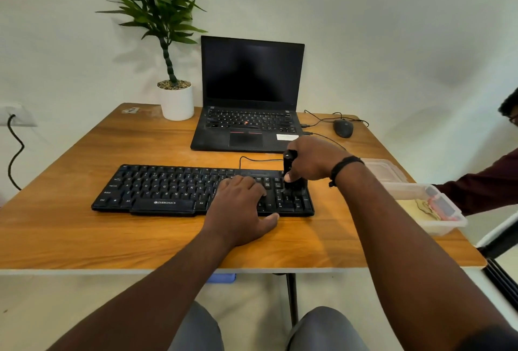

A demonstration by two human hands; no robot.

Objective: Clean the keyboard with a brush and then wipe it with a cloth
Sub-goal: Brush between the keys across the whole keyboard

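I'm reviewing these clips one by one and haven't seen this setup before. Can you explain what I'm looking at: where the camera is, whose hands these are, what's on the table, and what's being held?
There is no machine here. One wide-angle camera sits on a person's head, looking forward and down at their own arms. Their left hand rests flat on the black keyboard. Their right hand grips a black brush upright, its lower end on the keys at the keyboard's right end. On the wooden table also stand an open laptop with a dark screen, a mouse, a potted plant and a clear plastic box near the right edge. A second person's sleeve shows at the far right.
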